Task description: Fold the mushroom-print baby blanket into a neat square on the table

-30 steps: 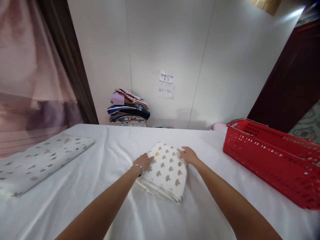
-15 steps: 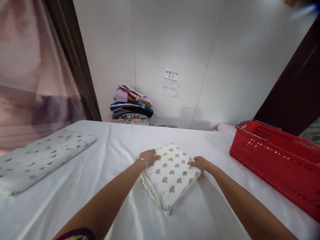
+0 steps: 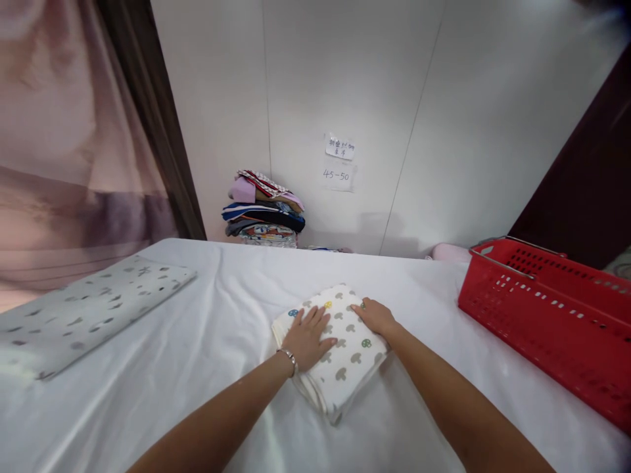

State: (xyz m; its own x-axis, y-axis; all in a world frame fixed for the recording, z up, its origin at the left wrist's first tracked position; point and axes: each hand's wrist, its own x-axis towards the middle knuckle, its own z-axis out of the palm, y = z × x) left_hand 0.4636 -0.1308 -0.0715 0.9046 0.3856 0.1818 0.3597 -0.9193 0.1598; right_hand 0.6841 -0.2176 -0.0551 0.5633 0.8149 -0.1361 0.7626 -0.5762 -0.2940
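Observation:
A folded white cloth (image 3: 342, 358) printed with grey mushrooms and a few coloured ones lies turned cornerwise on the white-covered table. Flat on its left part rests my left hand (image 3: 306, 338), fingers spread, with a bracelet at the wrist. My right hand (image 3: 375, 316) is closed at the cloth's upper right edge, its thumb on the top face; the other fingers are partly hidden. Several folded layers show along the lower left side of the cloth.
Another folded cloth (image 3: 106, 309) with grey prints lies at the left. At the right stands a red basket (image 3: 542, 328) with a metal handle. Behind the table's far edge rises a stack of folded fabrics (image 3: 266, 213). Paper notes (image 3: 339, 164) hang on the wall.
My left hand has moved from the cloth's left edge inward and now lies flat on it. My right hand has slid up and left along the right edge.

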